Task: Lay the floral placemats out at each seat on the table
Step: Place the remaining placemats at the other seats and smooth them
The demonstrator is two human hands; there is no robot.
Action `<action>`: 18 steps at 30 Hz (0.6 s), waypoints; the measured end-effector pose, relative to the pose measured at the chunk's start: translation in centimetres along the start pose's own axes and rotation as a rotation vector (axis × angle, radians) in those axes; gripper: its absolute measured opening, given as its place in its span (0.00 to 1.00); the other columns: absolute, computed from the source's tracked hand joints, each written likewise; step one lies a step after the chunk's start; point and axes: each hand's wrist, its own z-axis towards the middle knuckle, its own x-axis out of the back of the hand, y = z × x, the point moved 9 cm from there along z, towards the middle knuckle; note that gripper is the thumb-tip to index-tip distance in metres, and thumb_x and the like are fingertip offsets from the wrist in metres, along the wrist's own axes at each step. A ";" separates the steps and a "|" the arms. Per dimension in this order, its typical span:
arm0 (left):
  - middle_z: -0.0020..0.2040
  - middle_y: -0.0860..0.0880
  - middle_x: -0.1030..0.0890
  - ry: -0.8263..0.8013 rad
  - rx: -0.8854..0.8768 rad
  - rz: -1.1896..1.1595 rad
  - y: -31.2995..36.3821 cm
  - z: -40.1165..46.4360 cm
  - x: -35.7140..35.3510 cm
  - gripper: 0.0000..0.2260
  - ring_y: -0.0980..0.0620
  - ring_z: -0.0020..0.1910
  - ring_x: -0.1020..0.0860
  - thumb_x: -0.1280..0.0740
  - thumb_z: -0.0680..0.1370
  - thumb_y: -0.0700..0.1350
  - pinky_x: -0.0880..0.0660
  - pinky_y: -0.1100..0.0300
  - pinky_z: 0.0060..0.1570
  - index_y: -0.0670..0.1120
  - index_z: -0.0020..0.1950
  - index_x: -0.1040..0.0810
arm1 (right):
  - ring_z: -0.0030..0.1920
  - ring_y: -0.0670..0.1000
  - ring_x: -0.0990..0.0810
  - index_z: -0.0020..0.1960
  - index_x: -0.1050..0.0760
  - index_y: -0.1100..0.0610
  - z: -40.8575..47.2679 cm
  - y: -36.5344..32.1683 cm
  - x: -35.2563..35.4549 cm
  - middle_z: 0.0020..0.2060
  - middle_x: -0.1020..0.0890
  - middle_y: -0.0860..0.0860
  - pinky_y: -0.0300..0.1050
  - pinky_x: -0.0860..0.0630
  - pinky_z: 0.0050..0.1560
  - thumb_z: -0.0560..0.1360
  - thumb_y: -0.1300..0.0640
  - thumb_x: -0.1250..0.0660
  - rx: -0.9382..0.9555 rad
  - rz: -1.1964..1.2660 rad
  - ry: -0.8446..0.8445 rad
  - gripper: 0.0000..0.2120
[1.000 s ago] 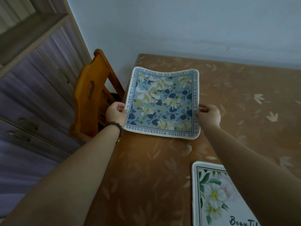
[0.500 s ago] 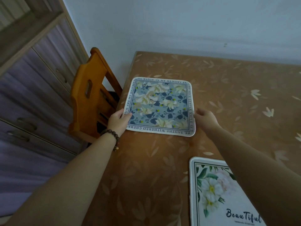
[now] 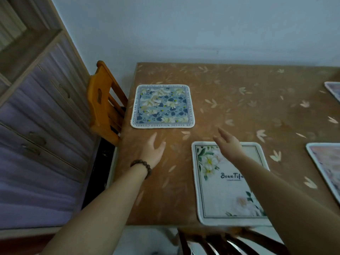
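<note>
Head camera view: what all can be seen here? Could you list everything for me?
Table: one, brown with pale leaf print, fills the middle and right.
Blue mat: one, blue floral with a lettered border, flat at the table's left edge by the orange chair.
White mat: one, white with flowers and lettering, at the near edge.
Pink mats: two, pinkish, cut off at the right edge, one near, one far.
Orange chair: one, orange wood, left of the table.
Dark chair: one, dark wood, below the near edge.
Cabinet: one, pale wood, purplish drawers, far left.
Wall: pale blue, behind.
Bracelet: one, dark beads, left wrist.
Left hand: open, empty.
Right hand: open, empty, over the white mat's far edge.
</note>
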 end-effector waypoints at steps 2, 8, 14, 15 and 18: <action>0.75 0.47 0.39 -0.047 -0.030 0.023 0.6 -2.8 -2.6 0.25 0.49 0.72 0.38 0.38 0.80 0.48 0.35 0.67 0.61 0.45 0.75 0.40 | 0.71 0.55 0.33 0.75 0.38 0.55 -3.4 2.1 1.0 0.72 0.31 0.54 0.48 0.37 0.67 0.78 0.50 0.38 -0.031 0.010 0.015 0.27; 0.75 0.49 0.38 -0.170 -0.143 0.462 -0.6 -7.8 -9.5 0.27 0.48 0.73 0.40 0.42 0.79 0.57 0.38 0.50 0.70 0.48 0.76 0.42 | 0.74 0.53 0.38 0.75 0.40 0.54 -10.9 9.4 3.9 0.75 0.37 0.53 0.48 0.41 0.71 0.79 0.49 0.39 -0.006 -0.282 -0.006 0.27; 0.76 0.49 0.40 -0.181 -0.216 0.663 -0.6 -10.4 -14.6 0.28 0.49 0.75 0.44 0.44 0.78 0.59 0.43 0.50 0.72 0.50 0.76 0.43 | 0.75 0.52 0.41 0.76 0.43 0.52 -11.8 15.6 7.7 0.76 0.40 0.50 0.50 0.40 0.72 0.79 0.47 0.41 0.016 -0.457 -0.050 0.28; 0.76 0.48 0.41 -0.186 -0.206 0.681 -0.6 -10.7 -15.3 0.29 0.48 0.75 0.45 0.44 0.78 0.59 0.43 0.50 0.72 0.50 0.76 0.44 | 0.75 0.53 0.42 0.77 0.43 0.52 -11.7 16.5 8.2 0.76 0.41 0.51 0.51 0.41 0.73 0.79 0.46 0.41 0.018 -0.471 -0.066 0.29; 0.77 0.45 0.45 -0.216 -0.139 0.751 -0.9 -11.9 -17.5 0.34 0.45 0.76 0.48 0.42 0.76 0.63 0.46 0.49 0.72 0.52 0.77 0.49 | 0.77 0.55 0.47 0.77 0.47 0.50 -11.4 19.4 9.3 0.78 0.45 0.53 0.55 0.43 0.73 0.77 0.40 0.42 -0.002 -0.499 -0.134 0.33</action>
